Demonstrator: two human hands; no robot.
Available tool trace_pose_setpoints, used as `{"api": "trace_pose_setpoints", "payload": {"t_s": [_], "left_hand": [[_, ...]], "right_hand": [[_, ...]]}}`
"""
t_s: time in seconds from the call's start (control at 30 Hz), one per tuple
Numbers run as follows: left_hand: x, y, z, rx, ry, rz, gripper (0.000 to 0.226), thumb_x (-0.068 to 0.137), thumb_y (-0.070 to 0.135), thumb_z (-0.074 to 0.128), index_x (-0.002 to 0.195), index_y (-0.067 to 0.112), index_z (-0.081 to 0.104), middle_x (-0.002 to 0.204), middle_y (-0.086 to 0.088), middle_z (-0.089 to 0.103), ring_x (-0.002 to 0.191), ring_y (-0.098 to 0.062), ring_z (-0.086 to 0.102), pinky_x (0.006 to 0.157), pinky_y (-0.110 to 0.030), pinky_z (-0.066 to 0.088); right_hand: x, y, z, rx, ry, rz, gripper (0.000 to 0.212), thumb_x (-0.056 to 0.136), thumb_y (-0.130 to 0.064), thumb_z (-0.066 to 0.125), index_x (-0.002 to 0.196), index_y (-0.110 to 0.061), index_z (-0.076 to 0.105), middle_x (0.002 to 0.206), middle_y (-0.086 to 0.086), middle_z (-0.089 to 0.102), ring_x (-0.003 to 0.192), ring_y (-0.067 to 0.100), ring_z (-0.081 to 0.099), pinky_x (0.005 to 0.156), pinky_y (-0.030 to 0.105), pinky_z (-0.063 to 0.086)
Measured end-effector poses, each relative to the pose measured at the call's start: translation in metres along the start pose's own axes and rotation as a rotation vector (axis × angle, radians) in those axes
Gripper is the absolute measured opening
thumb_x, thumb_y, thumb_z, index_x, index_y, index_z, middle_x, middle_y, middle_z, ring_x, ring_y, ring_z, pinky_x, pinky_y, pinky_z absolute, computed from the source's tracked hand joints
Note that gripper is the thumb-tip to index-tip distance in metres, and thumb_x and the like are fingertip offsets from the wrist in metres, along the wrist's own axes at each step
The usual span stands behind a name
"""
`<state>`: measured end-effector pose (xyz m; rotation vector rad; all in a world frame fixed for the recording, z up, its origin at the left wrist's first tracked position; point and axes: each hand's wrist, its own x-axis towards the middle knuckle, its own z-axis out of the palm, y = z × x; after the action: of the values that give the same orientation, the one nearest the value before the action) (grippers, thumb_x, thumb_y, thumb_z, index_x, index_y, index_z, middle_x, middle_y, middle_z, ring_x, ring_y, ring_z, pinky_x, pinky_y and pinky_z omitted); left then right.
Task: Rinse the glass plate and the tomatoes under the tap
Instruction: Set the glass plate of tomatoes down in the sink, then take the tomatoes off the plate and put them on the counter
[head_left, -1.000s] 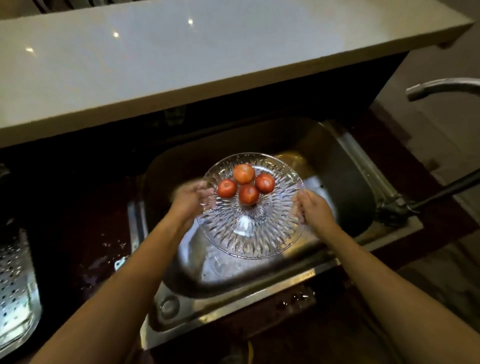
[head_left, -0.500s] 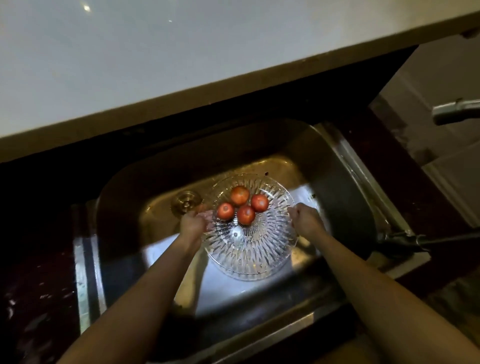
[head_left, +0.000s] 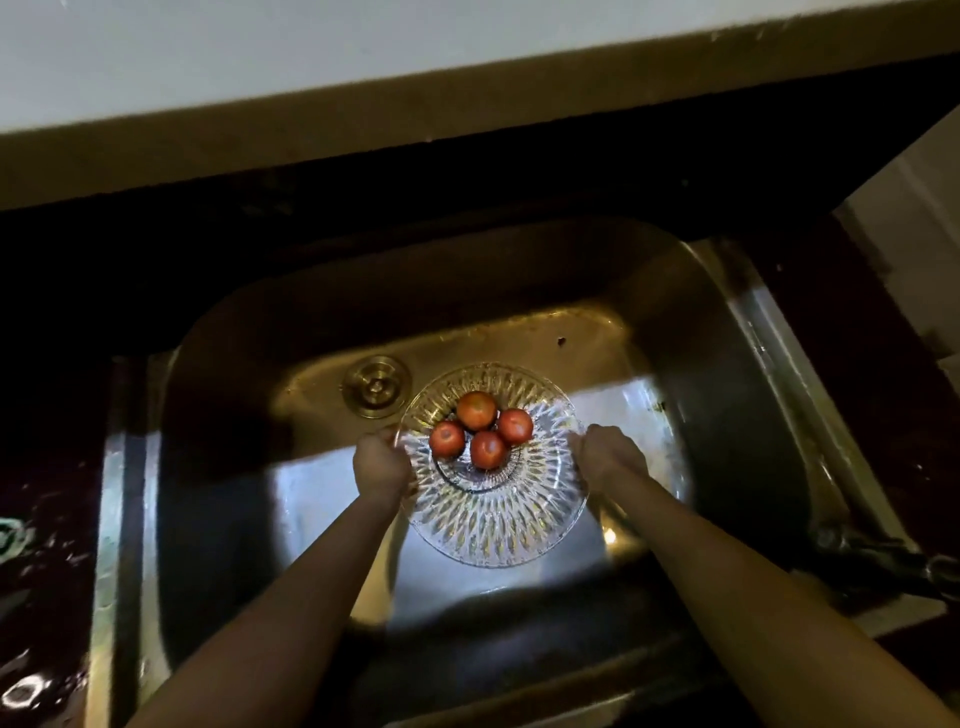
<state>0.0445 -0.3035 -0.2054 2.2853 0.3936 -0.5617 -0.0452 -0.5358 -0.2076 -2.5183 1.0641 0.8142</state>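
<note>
A cut-glass plate (head_left: 493, 525) sits low inside the steel sink (head_left: 727, 395), near its floor. Several red tomatoes (head_left: 480, 430) lie clustered on the plate's far half. My left hand (head_left: 381, 466) grips the plate's left rim and my right hand (head_left: 609, 454) grips its right rim. The tap spout is out of view; only its dark base (head_left: 878, 553) shows at the sink's right rim. No water runs onto the plate.
The sink drain (head_left: 376, 386) lies just left of and beyond the plate. A pale counter ledge (head_left: 363, 62) overhangs the far side. Dark wet countertop (head_left: 36, 519) flanks the sink on the left.
Both hands have lowered the plate of tomatoes from above the sink rim down into the basin. The view has tilted down, so the tap spout has left the frame.
</note>
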Motion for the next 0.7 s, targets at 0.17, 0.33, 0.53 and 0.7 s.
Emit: {"api": "trace_pose_setpoints", "payload": {"t_s": [0.17, 0.33, 0.53, 0.7], "left_hand": [[-0.013, 0.003, 0.002, 0.256, 0.073, 0.230, 0.033, 0.081, -0.001, 0.052, 0.113, 0.000, 0.059, 0.110, -0.026, 0.056, 0.108, -0.039, 0.048, 0.087, -0.040, 0.041], [-0.025, 0.012, 0.008, 0.308, -0.133, 0.436, 0.065, 0.073, 0.008, 0.069, 0.133, 0.011, 0.046, 0.127, -0.013, 0.049, 0.120, -0.030, 0.037, 0.097, -0.033, 0.030], [-0.018, 0.011, 0.015, 0.251, -0.203, 0.390, 0.054, 0.074, 0.010, 0.072, 0.124, 0.015, 0.053, 0.122, -0.013, 0.051, 0.117, -0.028, 0.040, 0.096, -0.031, 0.032], [-0.024, 0.011, 0.011, 0.162, -0.174, 0.354, 0.051, 0.072, 0.006, 0.074, 0.118, 0.016, 0.056, 0.123, -0.011, 0.051, 0.114, -0.026, 0.047, 0.089, -0.022, 0.032]], "right_hand": [[-0.007, -0.006, -0.015, -0.150, 0.178, -0.104, 0.032, 0.096, -0.029, 0.042, 0.121, -0.010, 0.049, 0.123, 0.011, 0.059, 0.111, 0.028, 0.058, 0.082, 0.032, 0.047], [-0.016, -0.020, -0.016, 0.082, 0.161, -0.574, 0.061, 0.079, -0.021, 0.068, 0.132, -0.016, 0.039, 0.134, 0.006, 0.046, 0.123, 0.025, 0.039, 0.097, 0.037, 0.037], [-0.010, -0.032, 0.002, 0.204, 0.060, -0.593, 0.069, 0.075, -0.026, 0.073, 0.135, -0.021, 0.040, 0.137, 0.005, 0.046, 0.123, 0.025, 0.039, 0.100, 0.035, 0.033], [-0.011, -0.032, 0.003, 0.295, 0.163, -0.571, 0.048, 0.075, -0.020, 0.073, 0.118, -0.018, 0.052, 0.122, 0.007, 0.056, 0.113, 0.024, 0.048, 0.094, 0.035, 0.040]]}}
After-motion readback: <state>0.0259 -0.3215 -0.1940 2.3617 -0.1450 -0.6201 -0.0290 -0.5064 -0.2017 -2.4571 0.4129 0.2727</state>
